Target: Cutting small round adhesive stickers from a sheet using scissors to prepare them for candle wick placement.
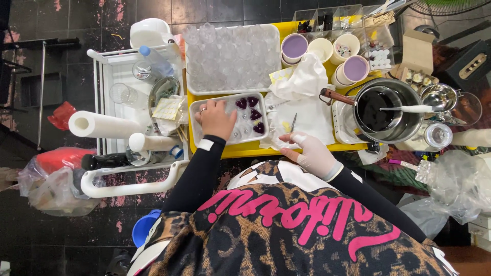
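Yellow table (307, 148) over dark tiles, white cart (110, 76) at your left. Your left hand (216, 118) lies flat, fingers spread, on the small clear tray (230, 118), which has 4 dark purple hearts (253, 113) at its right end. Your gloved right hand (313, 153) pinches tweezers (293, 122) just right of the tray, near the pot (388, 110)

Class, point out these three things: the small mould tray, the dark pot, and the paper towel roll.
small mould tray (250, 115), head view, a dark filled cavity.
dark pot (376, 110), head view, dark liquid inside.
paper towel roll (105, 125), head view, middle of roll.
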